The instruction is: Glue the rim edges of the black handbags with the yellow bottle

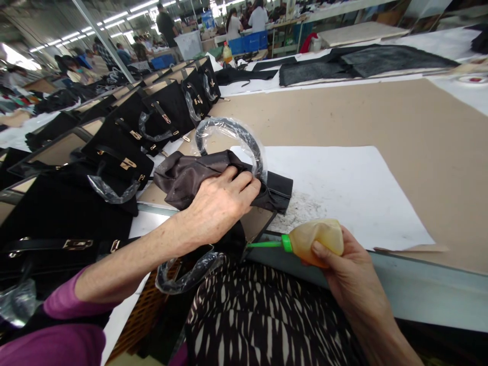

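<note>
My left hand is closed on the dark lining of a black handbag, pressing the cloth down at the table edge. One plastic-wrapped handle arches up behind my fingers, and another wrapped handle hangs below my wrist. In my right hand is a squeeze bottle of yellowish glue-like liquid, its soft side dented by my grip. The bottle's thin green nozzle points left, with its tip at the edge of the bag's open panel. Whether liquid is coming out cannot be made out.
Black handbags with gold clasps stand in rows at the left. A white paper sheet with dark smudges lies on the brown table covering. Black material pieces lie farther back. Several people work in the background.
</note>
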{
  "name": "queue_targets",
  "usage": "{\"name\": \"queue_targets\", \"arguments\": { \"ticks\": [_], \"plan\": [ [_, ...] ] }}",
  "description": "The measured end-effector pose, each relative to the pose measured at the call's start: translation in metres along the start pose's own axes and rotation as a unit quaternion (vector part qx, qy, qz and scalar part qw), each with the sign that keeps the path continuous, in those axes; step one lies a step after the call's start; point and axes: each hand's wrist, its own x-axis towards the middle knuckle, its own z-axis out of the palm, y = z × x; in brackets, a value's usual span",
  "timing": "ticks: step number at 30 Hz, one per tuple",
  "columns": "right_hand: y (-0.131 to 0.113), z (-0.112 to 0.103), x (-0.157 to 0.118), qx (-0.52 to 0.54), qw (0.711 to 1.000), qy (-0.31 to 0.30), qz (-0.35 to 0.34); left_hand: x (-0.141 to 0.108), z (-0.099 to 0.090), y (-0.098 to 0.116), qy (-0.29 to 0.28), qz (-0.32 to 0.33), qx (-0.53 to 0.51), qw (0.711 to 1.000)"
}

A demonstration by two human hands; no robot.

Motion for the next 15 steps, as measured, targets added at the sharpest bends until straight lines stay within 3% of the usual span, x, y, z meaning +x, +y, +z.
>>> {"name": "queue_targets", "arguments": {
  "ticks": [11, 15],
  "plan": [
    [0.003, 0.003, -0.010, -0.032, 0.999, -0.038, 0.019, 0.001, 0.001, -0.001, 0.003, -0.004, 0.014, 1.000],
    [-0.001, 0.002, -0.009, -0.039, 0.999, -0.017, -0.017, 0.001, 0.002, -0.002, 0.008, 0.000, 0.009, 1.000]
  ]
}}
